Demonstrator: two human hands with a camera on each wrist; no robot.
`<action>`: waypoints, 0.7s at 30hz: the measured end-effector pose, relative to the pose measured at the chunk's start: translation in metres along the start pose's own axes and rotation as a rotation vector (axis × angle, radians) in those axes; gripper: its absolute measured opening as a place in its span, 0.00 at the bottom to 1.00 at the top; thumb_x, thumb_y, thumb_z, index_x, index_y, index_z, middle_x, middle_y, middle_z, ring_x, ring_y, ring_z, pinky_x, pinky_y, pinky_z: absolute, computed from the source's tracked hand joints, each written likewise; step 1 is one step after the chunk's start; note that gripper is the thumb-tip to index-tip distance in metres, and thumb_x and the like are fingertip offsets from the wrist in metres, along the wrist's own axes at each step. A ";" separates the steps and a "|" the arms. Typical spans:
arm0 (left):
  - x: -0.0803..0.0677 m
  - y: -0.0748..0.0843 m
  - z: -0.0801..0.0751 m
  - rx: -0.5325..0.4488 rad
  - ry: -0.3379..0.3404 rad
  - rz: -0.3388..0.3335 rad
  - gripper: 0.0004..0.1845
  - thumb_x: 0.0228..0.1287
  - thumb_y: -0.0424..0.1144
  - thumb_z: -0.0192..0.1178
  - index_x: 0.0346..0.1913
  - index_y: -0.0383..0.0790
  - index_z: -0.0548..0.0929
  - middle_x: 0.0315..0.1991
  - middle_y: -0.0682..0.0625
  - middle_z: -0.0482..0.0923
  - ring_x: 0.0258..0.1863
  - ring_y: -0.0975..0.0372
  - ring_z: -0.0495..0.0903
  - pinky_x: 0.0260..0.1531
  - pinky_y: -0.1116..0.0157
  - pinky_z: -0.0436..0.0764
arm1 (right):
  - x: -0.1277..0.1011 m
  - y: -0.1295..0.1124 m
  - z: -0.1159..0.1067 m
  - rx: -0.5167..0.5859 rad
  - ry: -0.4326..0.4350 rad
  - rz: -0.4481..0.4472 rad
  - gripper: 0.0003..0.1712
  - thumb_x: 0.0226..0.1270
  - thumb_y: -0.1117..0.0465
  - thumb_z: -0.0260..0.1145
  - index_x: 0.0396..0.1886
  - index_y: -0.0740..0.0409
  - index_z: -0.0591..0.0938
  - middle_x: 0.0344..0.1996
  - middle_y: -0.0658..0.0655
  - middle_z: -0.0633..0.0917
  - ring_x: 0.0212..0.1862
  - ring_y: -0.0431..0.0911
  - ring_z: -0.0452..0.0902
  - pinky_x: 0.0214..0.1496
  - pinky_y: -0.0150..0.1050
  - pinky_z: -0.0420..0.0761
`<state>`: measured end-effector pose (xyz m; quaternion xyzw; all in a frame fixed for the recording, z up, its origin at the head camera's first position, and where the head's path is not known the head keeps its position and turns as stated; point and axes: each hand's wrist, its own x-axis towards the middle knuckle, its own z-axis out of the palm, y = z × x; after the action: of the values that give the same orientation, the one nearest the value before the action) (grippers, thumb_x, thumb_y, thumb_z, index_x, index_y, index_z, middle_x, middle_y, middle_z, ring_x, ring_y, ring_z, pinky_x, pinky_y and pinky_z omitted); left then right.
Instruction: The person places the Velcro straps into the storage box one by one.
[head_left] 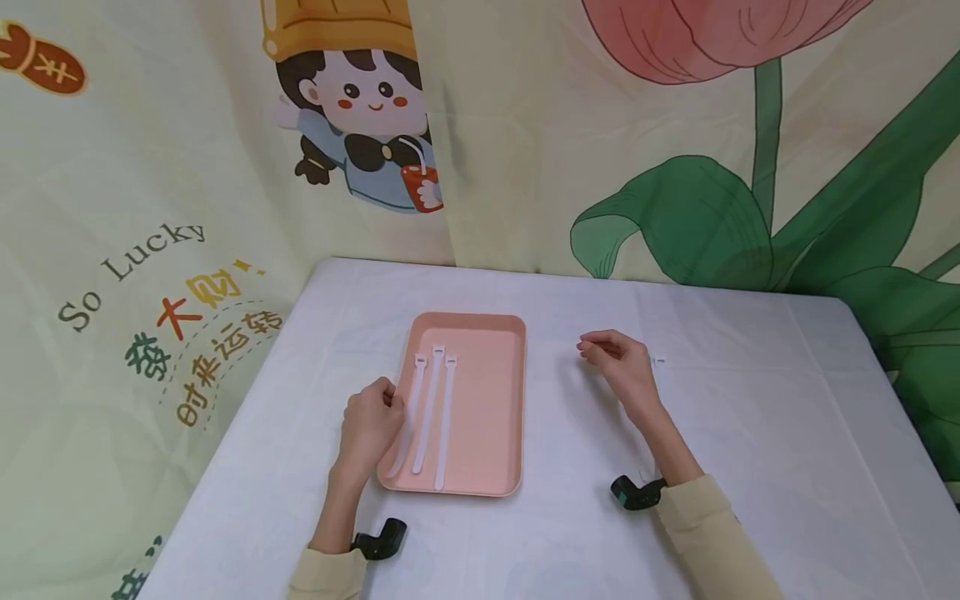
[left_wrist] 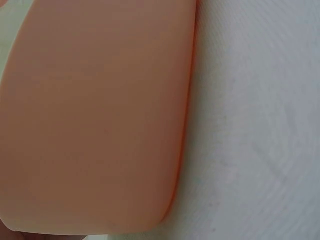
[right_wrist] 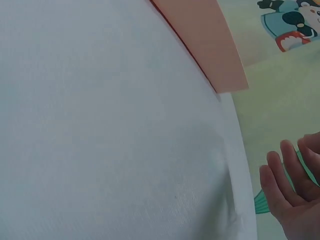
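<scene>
A pink tray lies on the table, its long sides running away from me. Three white cable ties lie side by side in its left half, heads at the far end. My left hand grips the tray's left rim with curled fingers; the left wrist view shows the tray wall close up. To the right of the tray my right hand hovers, fingers loosely bent, nothing visible between them. Just behind it, the head of another white cable tie shows; the hand and forearm hide most of its strip.
A white cloth covers the table. Behind it and at the left hangs a printed curtain with a cartoon figure and a large flower. Black wrist cameras sit on both wrists.
</scene>
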<state>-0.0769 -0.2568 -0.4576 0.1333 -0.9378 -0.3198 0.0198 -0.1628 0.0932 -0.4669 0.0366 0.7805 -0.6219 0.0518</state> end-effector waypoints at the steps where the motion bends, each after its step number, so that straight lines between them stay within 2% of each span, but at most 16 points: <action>1: 0.000 0.000 0.000 0.001 -0.001 0.000 0.06 0.68 0.29 0.55 0.32 0.33 0.78 0.22 0.45 0.77 0.19 0.58 0.74 0.19 0.65 0.70 | 0.001 0.001 -0.005 -0.007 0.014 0.005 0.15 0.76 0.62 0.62 0.56 0.64 0.84 0.51 0.64 0.87 0.54 0.54 0.85 0.60 0.44 0.83; 12: 0.001 0.001 0.001 -0.007 -0.006 0.001 0.05 0.68 0.29 0.55 0.33 0.33 0.79 0.22 0.46 0.78 0.20 0.59 0.74 0.19 0.65 0.70 | 0.009 0.012 -0.058 0.016 0.121 0.013 0.20 0.80 0.57 0.60 0.62 0.63 0.81 0.58 0.64 0.84 0.56 0.52 0.84 0.56 0.30 0.81; 21: 0.001 0.000 0.001 -0.007 -0.003 -0.001 0.05 0.68 0.29 0.56 0.33 0.32 0.79 0.23 0.46 0.77 0.20 0.59 0.74 0.19 0.65 0.70 | 0.016 0.021 -0.073 0.014 0.169 0.031 0.21 0.80 0.54 0.59 0.64 0.59 0.81 0.59 0.61 0.83 0.57 0.49 0.83 0.59 0.29 0.79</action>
<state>-0.0785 -0.2563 -0.4584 0.1333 -0.9367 -0.3231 0.0186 -0.1783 0.1688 -0.4731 0.1014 0.7772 -0.6210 -0.0049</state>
